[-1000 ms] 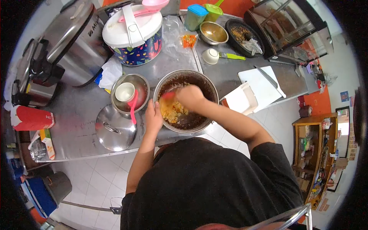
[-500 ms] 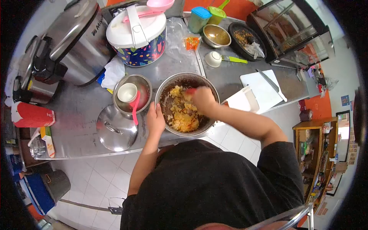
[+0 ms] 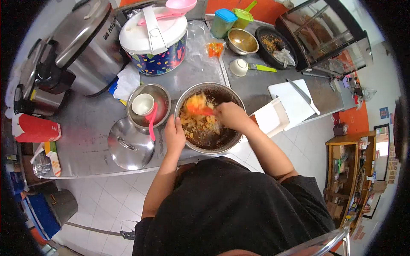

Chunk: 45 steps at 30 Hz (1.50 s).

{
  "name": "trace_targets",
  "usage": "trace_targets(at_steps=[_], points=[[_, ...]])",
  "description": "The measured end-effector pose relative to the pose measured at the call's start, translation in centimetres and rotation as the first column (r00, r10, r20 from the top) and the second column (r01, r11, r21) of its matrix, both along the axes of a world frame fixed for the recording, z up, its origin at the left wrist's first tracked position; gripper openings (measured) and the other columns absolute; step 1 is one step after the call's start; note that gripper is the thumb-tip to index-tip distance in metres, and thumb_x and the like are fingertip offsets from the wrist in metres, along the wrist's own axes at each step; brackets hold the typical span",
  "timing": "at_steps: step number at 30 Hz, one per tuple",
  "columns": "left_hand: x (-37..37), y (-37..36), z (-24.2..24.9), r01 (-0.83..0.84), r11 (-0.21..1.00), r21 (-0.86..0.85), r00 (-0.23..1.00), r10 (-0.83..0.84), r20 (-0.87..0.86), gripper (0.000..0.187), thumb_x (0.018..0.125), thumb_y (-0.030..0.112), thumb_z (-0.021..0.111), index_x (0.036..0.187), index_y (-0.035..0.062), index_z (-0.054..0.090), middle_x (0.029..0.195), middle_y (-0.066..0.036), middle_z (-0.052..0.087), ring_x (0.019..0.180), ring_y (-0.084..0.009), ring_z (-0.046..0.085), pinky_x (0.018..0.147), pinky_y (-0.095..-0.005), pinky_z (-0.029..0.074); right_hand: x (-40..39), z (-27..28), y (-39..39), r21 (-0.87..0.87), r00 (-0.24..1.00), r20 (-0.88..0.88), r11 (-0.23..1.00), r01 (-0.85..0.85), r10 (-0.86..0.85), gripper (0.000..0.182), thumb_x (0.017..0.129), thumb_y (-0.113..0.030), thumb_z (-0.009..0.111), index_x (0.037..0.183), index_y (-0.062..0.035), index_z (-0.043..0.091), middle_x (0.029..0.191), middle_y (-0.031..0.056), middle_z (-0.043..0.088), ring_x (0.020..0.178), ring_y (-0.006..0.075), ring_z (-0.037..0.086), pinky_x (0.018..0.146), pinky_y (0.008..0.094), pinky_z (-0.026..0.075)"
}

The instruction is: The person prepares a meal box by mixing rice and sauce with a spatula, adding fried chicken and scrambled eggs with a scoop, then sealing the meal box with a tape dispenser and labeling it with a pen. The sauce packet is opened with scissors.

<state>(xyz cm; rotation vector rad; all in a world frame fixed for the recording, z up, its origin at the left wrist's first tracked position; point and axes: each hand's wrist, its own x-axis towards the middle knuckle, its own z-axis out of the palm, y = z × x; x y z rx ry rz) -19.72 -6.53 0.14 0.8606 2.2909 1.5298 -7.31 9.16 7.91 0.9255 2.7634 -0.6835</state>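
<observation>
A large metal bowl (image 3: 237,137) stands at the counter's front edge, holding loose yellow-orange rice (image 3: 197,123). My left hand (image 3: 174,135) grips the bowl's left side. In my closed right hand (image 3: 232,116), over the bowl's right half, is the handle of a red spoon (image 3: 204,110). Its head, smeared by motion, is among the rice at the bowl's upper left. To the left, a smaller metal bowl (image 3: 164,99) holds a white cup (image 3: 142,104) and a pink spoon (image 3: 151,124). Close below it lies a metal lid (image 3: 124,153).
Behind stands a patterned rice container (image 3: 160,62) with a white lid. Large metal cookers (image 3: 92,55) occupy the left. To the right are an open white box (image 3: 270,119), a cutting board (image 3: 287,91) with a knife (image 3: 301,91), and a dark mortar (image 3: 262,38).
My right hand has moved slightly right and down, and the spoon's head now points left. Rice has shifted from the bowl's lower part toward the upper left, baring its bottom. My left hand keeps its hold.
</observation>
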Motion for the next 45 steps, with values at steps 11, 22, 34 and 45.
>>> trace_targets(at_steps=[11, 22, 34, 45], points=[[0.2, 0.0, 1.4, 0.050, 0.993, 0.107, 0.999, -0.048, -0.024, 0.025, 0.090, 0.019, 0.039, 0.098, -0.0025, 0.050, 0.086, -0.024, 0.056, 0.081, -0.0395, 0.054, 0.069, -0.0405, 0.041, -2.2, -2.0, 0.7, 0.159, 0.964, 0.265, 0.984, -0.081, 0.036, 0.016, 0.072, -0.009, 0.051, 0.077, -0.0001, 0.063, 0.074, 0.0181, 0.062, 0.074, 0.0284, 0.062, 0.065, 0.0375, 0.050], [-0.3, -0.1, -0.8, 0.030, 0.999, 0.018, 0.996, -0.028, -0.083, 0.030, 0.089, 0.018, 0.039, 0.105, -0.0055, 0.048, 0.096, -0.027, 0.054, 0.090, -0.0415, 0.051, 0.077, -0.0423, 0.040, -4.9, -2.4, -5.0, 0.046, 0.843, 0.463, 0.943, -0.331, 0.273, 0.029, 0.076, -0.031, 0.057, 0.090, -0.0074, 0.066, 0.087, 0.0075, 0.065, 0.081, 0.0224, 0.063, 0.067, 0.0329, 0.049], [-1.2, -0.3, -1.1, 0.072, 0.996, 0.059, 0.997, -0.072, -0.010, 0.028, 0.089, 0.020, 0.040, 0.102, -0.0033, 0.048, 0.092, -0.024, 0.054, 0.087, -0.0387, 0.052, 0.076, -0.0417, 0.040, -2.8, 2.9, -6.7, 0.185, 0.767, 0.426, 0.784, -0.593, 0.480, 0.013, 0.071, -0.012, 0.054, 0.073, -0.0056, 0.065, 0.070, 0.0093, 0.064, 0.069, 0.0232, 0.064, 0.056, 0.0357, 0.051], [-1.0, -0.7, -0.1, 0.074, 0.991, 0.110, 0.996, -0.079, 0.038, 0.025, 0.088, 0.018, 0.044, 0.100, -0.0031, 0.049, 0.089, -0.021, 0.055, 0.083, -0.0352, 0.053, 0.074, -0.0377, 0.041, -1.4, -1.5, -1.6, 0.482, 0.779, 0.593, 0.684, -0.547, 0.205, 0.017, 0.060, -0.019, 0.067, 0.076, -0.0119, 0.066, 0.071, 0.0009, 0.062, 0.066, 0.0158, 0.062, 0.044, 0.0305, 0.045]])
